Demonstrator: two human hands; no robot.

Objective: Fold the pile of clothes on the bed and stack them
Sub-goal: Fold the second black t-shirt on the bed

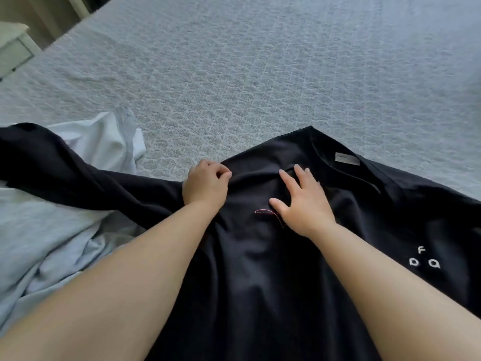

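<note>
At far left a pale cabinet [14, 52] is seen beside the bed [260, 74], which is covered by a grey quilted spread. Crumpled white and light-grey clothes [104, 142] lie left. The black T-shirt [260, 269] is spread in front; its cloth is pinched by the left hand [205, 186], while the right hand [302, 201] is laid flat, fingers [286, 178] spread.
</note>
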